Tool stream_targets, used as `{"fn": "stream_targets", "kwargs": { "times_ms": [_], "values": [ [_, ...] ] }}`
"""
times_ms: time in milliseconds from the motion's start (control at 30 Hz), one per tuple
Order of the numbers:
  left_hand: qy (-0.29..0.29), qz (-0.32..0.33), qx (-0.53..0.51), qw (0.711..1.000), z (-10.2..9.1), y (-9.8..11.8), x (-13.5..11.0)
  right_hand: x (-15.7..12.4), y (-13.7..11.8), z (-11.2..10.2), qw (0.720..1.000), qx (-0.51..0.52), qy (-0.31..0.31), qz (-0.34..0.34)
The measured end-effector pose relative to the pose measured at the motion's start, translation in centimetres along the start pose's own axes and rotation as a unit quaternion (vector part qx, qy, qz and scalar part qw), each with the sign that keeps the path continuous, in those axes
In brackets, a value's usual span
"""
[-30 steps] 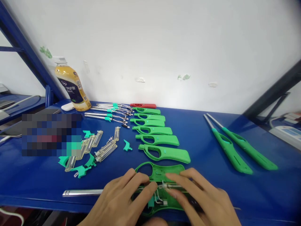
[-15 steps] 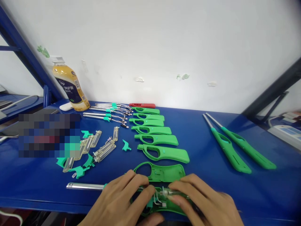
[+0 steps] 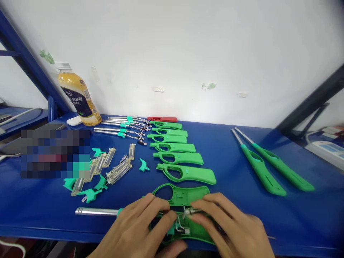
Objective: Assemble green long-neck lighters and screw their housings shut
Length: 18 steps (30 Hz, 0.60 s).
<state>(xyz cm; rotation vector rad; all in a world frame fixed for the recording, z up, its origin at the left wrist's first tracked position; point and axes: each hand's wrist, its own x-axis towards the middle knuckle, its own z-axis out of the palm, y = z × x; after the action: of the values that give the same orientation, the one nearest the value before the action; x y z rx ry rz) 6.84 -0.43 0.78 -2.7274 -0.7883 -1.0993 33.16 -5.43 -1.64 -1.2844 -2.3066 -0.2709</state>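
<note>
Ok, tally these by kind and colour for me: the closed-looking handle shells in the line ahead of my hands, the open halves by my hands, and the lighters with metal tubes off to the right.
Red handle shell: 1
Green handle shells: 6
Open green handle halves: 2
Green lighters with metal tubes: 2
Total: 11

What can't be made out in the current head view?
All in the head view:
Metal tube: inner end behind the left hand.
Clear fuel tank: mostly covered by the right hand.
Lower green shell half: partly covered by both hands.
Pixelated patch: contents obscured.
Bottle: fine print too small.
Items below desk: cut off by bottom edge.
</note>
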Motion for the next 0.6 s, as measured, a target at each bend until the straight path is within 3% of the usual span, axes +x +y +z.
{"fn": "stream_targets", "kwargs": {
  "times_ms": [367, 600],
  "values": [
    [-0.022, -0.012, -0.035, 0.999, 0.2, 0.1, 0.3, 1.5, -1.3, -0.8, 0.995, 0.058, 0.051, 0.069],
    [-0.020, -0.008, -0.036, 0.999, 0.2, 0.0, 0.4, 0.5, -0.5, -0.5, 0.999, 0.031, -0.008, 0.026]
  ]
}}
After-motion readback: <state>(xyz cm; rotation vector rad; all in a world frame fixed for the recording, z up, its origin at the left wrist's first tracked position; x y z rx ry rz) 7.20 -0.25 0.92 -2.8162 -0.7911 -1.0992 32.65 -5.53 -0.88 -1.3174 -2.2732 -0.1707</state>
